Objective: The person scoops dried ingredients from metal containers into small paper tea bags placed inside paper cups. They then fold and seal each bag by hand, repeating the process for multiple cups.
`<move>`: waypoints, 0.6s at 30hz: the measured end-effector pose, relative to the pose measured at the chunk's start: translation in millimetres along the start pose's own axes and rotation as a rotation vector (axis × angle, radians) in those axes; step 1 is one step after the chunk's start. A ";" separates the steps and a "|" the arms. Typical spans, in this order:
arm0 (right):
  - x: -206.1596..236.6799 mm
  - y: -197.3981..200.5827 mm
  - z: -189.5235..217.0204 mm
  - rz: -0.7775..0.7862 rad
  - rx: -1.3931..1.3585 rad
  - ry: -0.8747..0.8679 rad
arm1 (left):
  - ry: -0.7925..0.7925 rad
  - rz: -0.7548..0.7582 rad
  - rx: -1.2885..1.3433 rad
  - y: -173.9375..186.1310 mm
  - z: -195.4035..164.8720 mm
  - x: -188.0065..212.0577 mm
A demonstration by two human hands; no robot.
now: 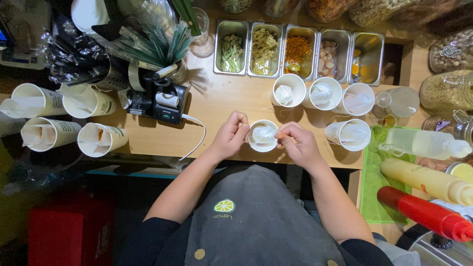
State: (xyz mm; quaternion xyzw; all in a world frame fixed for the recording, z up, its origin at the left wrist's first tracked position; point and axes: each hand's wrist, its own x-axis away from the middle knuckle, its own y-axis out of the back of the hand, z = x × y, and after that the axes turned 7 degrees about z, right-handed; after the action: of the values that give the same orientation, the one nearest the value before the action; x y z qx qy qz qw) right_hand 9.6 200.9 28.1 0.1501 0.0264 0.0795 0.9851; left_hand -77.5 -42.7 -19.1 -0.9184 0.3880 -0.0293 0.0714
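A white paper cup [262, 136] stands near the front edge of the wooden counter [221, 98], with a white filter bag inside it. My left hand [230, 134] grips the cup's left rim. My right hand [298, 143] pinches the bag's edge at the cup's right rim. Several more white cups lined with bags stand behind and to the right, such as one [288, 90] just beyond and one [349, 134] beside my right hand.
Several steel trays [298, 50] of dried ingredients line the back. Stacks of paper cups [59, 116] lie on their sides at left, beside a small black label printer [160, 101]. Squeeze bottles, red [426, 214] and yellow [428, 180], lie at right by glass jars [446, 88].
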 end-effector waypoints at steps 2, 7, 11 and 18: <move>-6.1 -1.0 10.7 0.013 -0.151 -0.078 | 0.040 0.072 0.341 -8.2 -9.2 5.4; -40.3 8.2 33.2 0.117 0.356 -0.080 | 0.073 0.125 0.537 -5.0 -44.1 12.6; -44.3 7.9 52.6 0.119 0.311 -0.101 | 0.029 0.092 0.500 -4.3 -56.8 6.6; -29.5 0.2 74.6 0.182 0.218 0.171 | -0.070 0.233 0.469 -34.4 -41.8 -7.6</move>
State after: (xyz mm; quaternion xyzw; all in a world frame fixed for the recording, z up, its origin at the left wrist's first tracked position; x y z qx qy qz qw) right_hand -13.9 174.6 100.2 0.2506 0.1052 0.1775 0.9458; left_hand -63.0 -18.1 27.5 -0.8265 0.4709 -0.0782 0.2985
